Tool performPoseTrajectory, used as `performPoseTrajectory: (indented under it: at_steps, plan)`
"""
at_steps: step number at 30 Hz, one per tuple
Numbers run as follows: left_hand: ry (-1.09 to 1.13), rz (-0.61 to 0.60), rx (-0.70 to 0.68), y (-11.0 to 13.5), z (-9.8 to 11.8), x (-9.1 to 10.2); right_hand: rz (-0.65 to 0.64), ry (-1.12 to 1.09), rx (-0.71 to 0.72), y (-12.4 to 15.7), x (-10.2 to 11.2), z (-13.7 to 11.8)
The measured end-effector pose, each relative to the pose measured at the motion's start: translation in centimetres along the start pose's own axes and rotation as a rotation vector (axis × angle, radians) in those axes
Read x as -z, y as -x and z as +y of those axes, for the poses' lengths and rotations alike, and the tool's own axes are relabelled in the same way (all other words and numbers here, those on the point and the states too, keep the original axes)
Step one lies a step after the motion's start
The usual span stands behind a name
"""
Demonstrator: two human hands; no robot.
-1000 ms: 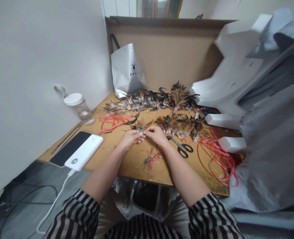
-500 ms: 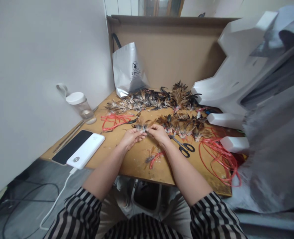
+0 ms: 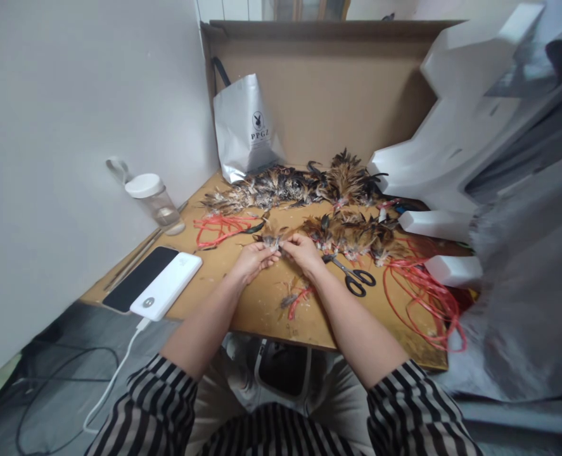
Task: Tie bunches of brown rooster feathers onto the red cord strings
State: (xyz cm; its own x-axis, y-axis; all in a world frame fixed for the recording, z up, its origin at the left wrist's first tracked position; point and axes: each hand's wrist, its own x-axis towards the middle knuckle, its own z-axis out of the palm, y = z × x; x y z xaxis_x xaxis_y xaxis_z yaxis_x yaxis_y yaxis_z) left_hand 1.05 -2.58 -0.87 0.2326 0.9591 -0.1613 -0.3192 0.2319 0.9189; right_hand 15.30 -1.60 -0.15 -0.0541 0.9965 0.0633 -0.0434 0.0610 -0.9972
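Between my two hands is a small bunch of brown feathers [image 3: 272, 237], its tips pointing away from me. My left hand [image 3: 256, 261] pinches the base of the bunch from the left. From the right, the thumb and fingers of my right hand [image 3: 302, 253] close on the same base; fingertips of both hands nearly meet. Just beyond my right hand lies a row of brown feather bunches [image 3: 351, 235]. Black-handled scissors [image 3: 354, 277] rest to the right of my right wrist. Feather scraps with a bit of red string [image 3: 297, 302] lie nearer me.
A long heap of dark feathers [image 3: 281, 187] spans the back, before a silver bag [image 3: 242, 130]. Red string lies in a left bundle [image 3: 221, 229] and a right tangle [image 3: 421, 304]. At left are a lidded cup [image 3: 154, 199], a phone [image 3: 140, 278] and a white power bank [image 3: 166, 288].
The camera view has shifted slightly. Both hands stay at the feather bunch with almost the same grip.
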Motion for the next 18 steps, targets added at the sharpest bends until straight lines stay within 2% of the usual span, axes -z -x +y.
performPoseTrajectory:
  at_steps: [10,18]
  plan:
    - [-0.001,-0.040,-0.001,-0.08,-0.13,0.24,-0.103,-0.161,-0.084,0.10,0.02,0.20]
    - [-0.005,-0.087,0.043,0.19,0.19,0.11,-0.078,-0.248,-0.148,-0.01,-0.17,0.32]
